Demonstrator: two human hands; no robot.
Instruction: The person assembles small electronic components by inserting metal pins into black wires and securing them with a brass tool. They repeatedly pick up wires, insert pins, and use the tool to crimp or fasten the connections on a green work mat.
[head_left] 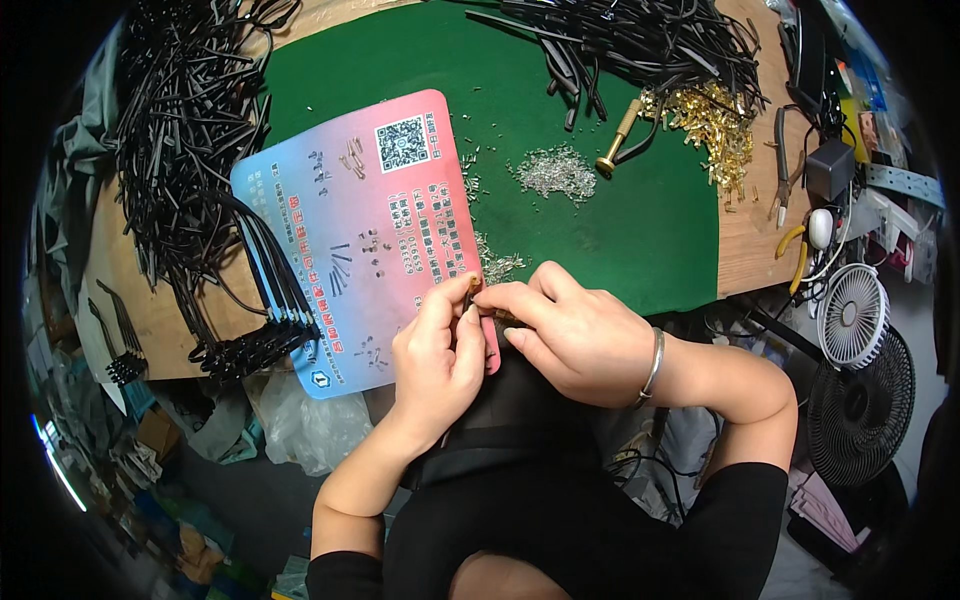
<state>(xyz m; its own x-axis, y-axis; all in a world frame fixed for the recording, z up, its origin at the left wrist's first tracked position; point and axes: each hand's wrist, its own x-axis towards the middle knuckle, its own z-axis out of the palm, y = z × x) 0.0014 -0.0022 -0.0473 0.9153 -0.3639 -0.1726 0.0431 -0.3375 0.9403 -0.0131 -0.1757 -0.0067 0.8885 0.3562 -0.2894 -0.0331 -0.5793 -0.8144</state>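
Note:
My left hand (438, 352) and my right hand (565, 330) meet at the near edge of a pink-and-blue printed mat (355, 225). Their fingertips pinch a small brass-coloured part (473, 288) on a thin dark cable end between them. My right wrist wears a silver bangle (652, 365). A row of black cables (270, 300) with fitted ends lies across the mat's left edge. Tiny metal parts are scattered over the mat.
A green cloth (600, 220) covers the wooden table. On it lie a heap of small silver pieces (553, 172), a heap of brass terminals (712, 125) and a brass-headed tool (618, 138). Black cable bundles (185, 130) lie left and at the back (640, 40). Pliers (782, 165) and two fans (852, 320) are on the right.

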